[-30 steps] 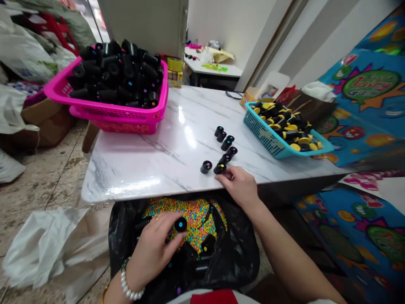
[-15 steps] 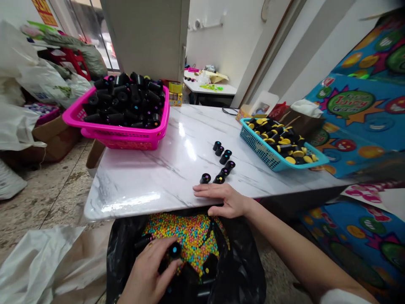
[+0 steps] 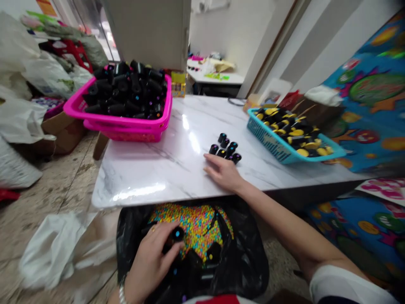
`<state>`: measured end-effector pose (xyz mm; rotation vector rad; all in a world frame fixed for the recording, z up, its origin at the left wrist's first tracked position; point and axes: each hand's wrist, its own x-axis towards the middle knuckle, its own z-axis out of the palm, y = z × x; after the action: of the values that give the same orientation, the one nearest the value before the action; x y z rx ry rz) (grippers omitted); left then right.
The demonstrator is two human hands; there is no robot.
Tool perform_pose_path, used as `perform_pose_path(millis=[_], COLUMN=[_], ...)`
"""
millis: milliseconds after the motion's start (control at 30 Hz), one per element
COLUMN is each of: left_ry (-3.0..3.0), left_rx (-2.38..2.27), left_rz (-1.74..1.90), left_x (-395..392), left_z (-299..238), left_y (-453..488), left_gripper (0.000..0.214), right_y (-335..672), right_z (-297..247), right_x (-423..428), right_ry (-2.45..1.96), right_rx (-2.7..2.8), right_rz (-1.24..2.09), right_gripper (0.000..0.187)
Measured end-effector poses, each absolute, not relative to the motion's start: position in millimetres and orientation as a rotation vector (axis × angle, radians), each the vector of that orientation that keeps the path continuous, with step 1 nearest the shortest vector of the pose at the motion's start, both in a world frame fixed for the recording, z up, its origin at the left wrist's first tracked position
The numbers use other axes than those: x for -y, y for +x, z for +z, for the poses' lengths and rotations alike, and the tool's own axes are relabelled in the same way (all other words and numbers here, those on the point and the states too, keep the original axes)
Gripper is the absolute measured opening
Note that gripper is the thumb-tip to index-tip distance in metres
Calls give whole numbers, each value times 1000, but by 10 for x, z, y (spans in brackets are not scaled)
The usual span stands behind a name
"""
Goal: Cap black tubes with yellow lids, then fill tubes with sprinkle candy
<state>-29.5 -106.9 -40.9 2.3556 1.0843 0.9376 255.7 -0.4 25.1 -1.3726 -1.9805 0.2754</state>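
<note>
Over the bag, my left hand [image 3: 153,253] is closed on a small black plastic canister [image 3: 177,234], whose end facing me shows a blue dot. Beneath it, a black plastic bag [image 3: 249,249] holds many tiny multicoloured balls [image 3: 199,228] and several more black canisters [image 3: 214,252]. My right hand [image 3: 225,172] is at the near side of a cluster of small black canisters [image 3: 232,147] standing on the table; its fingers are stretched out, close against the nearest ones, and grip nothing. Whether they touch is hard to tell.
A pink basket [image 3: 126,128] heaped with black canisters stands at the left of the marble-patterned table [image 3: 152,169]. At the right is a blue basket [image 3: 268,141] of yellow-capped black canisters. White sacking [image 3: 57,249] lies on the floor at left.
My right hand has moved away from me across the table, and the black canisters there now stand farther back in a tighter cluster. My left hand keeps its canister over the bag.
</note>
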Motion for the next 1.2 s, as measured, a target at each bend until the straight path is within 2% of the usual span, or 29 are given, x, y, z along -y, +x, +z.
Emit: perform_pose_path(millis=[67, 133, 267, 333, 433, 567, 667, 767, 933, 1000, 1133, 1200], left_ry=[2273, 2153, 1902, 1932, 2159, 2329, 2418, 2478, 2480, 2475, 2483, 2483], left_rx=[-1165, -1249, -1346, -1294, -1214, -1403, -1440, -1352, -1196, -1164, -1154, -1143], left_rz=[935, 941, 951, 930, 922, 830, 642, 508, 404, 388, 417, 448], left_x=[1096, 1132, 1212, 1229, 1190, 1071, 1025, 1038, 1063, 1047, 1000, 985], left_z=[-358, -321, -294, -299, -327, -376, -400, -412, -385, -364, -340, -349], left_y=[-312, -297, -150, -97, -164, -417, -511, -507, -566, -594, -539, -483], left_gripper=[38, 37, 33, 30, 30, 30, 31, 32, 41, 39, 25, 19], right_y=[2371, 2165, 1826, 1776, 1870, 1983, 1883, 1774, 1907, 1996, 2070, 2082], right_z=[285, 297, 138, -12, -188, -281, -325, -348, -269, -215, -66, 43], right_x=[283, 612, 1092, 1158, 1083, 925, 932, 1007, 1041, 1040, 1090, 1123], right_ry=[-1305, -1158, -1094, -1154, -1302, -1556, -1425, -1285, -1275, -1324, -1442, -1415], right_rx=[1950, 2059, 2215, 2228, 2330, 2665, 2919, 2953, 2419, 2186, 1929, 1906], right_rz=[356, 512, 782, 815, 640, 92, -30, 148, 909, 1117, 1234, 1167], right_gripper=[27, 23, 38, 37, 35, 31, 25, 23, 33, 35, 34, 33])
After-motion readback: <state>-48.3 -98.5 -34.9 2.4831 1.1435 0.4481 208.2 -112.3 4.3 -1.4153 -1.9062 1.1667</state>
